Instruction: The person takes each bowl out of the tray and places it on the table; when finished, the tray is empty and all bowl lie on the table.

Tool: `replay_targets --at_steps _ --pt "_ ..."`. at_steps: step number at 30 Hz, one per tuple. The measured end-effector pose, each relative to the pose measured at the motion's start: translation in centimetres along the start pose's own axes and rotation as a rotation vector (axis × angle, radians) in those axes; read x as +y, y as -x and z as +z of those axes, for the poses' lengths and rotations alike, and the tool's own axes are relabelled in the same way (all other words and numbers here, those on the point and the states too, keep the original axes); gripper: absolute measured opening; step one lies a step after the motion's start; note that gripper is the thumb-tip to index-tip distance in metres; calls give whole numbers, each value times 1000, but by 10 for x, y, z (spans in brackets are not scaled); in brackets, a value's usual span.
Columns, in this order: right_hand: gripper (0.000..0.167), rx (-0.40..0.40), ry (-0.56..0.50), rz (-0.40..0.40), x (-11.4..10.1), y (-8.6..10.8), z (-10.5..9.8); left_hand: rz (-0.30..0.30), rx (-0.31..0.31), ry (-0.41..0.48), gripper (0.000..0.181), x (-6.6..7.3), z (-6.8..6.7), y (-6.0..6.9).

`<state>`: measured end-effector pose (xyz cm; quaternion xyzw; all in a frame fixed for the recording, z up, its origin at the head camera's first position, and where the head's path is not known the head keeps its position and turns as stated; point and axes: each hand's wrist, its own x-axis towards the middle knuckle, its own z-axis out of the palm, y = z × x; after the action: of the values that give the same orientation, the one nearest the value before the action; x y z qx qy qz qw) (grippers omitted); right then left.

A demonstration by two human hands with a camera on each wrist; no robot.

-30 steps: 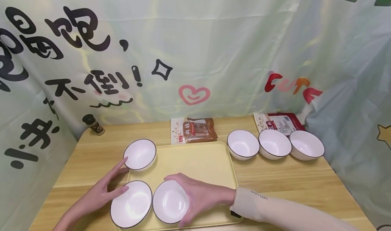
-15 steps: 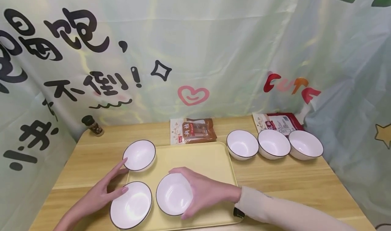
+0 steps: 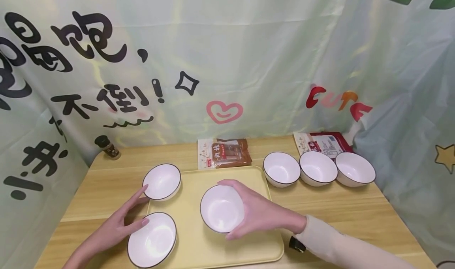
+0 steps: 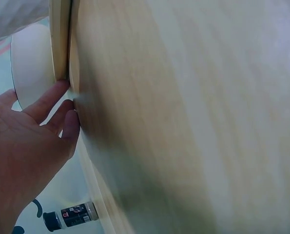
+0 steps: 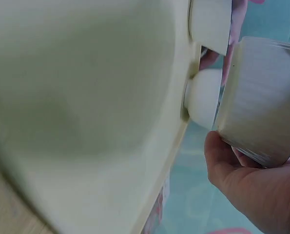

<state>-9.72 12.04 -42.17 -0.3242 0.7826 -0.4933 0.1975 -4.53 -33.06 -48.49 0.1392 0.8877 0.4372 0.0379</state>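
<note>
My right hand (image 3: 261,211) grips a white, dark-rimmed bowl (image 3: 222,209) by its right side, over the yellow tray (image 3: 249,243). In the right wrist view that bowl (image 5: 261,97) is held off the tray by the hand (image 5: 252,187). My left hand (image 3: 115,225) lies with fingers spread at the tray's left edge; its fingertips touch an upper bowl (image 3: 162,181) and its thumb a lower bowl (image 3: 152,239). Seen from the left wrist, the left hand (image 4: 28,141) has its fingers extended beside the tray's edge.
Three more white bowls (image 3: 282,168) stand in a row right of the tray. Behind are a brown-and-white packet (image 3: 224,153), a red-and-white packet (image 3: 323,143) and, at the far left, a small black-capped jar (image 3: 108,147). A printed curtain (image 3: 270,63) surrounds the wooden table (image 3: 320,213).
My right hand has moved right and farther back with its bowl, away from beside the lower left bowl. My left hand has stayed put.
</note>
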Motion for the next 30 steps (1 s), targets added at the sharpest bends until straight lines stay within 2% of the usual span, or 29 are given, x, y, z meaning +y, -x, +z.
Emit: replay_targets --at_steps 7,16,24,30 --pt "125 93 41 50 5 19 -19 -12 1 -6 92 1 -1 -2" --pt "121 235 128 87 16 56 -36 -13 -4 25 92 3 0 0" --pt "123 335 171 78 25 86 -50 -24 -3 7 92 1 0 0" --pt "125 393 239 135 32 107 -57 -40 -12 1 92 1 -2 0"
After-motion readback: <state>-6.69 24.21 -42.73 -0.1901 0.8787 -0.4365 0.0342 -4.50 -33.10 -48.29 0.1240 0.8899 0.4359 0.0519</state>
